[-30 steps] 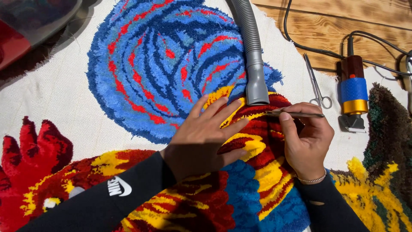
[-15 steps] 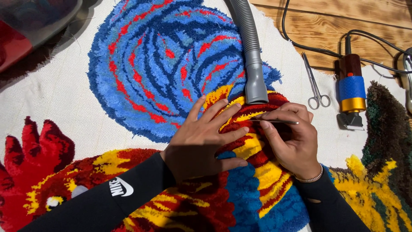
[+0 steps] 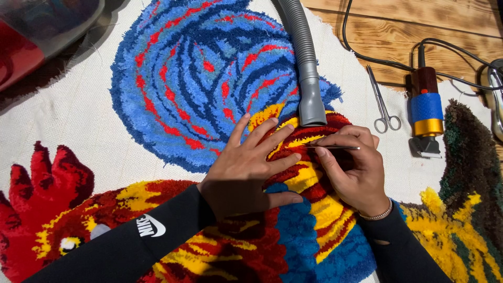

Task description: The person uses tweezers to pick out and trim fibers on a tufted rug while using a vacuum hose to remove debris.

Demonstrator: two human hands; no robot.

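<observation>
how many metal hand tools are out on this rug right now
2: thin metal tweezers pinched in the right hand, and small silver scissors lying right of the grey vacuum hose. Others may be hidden.

A grey vacuum hose (image 3: 303, 57) is laid across the cloth's top edge. Small scissors (image 3: 383, 105) and a blue-and-gold electric trimmer (image 3: 426, 112) are seen at the right edge, beside wooden boards (image 3: 419, 21).

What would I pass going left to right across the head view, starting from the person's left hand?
Left hand → grey vacuum hose nozzle → right hand holding a thin metal tool → small scissors → blue and gold electric trimmer.
</observation>
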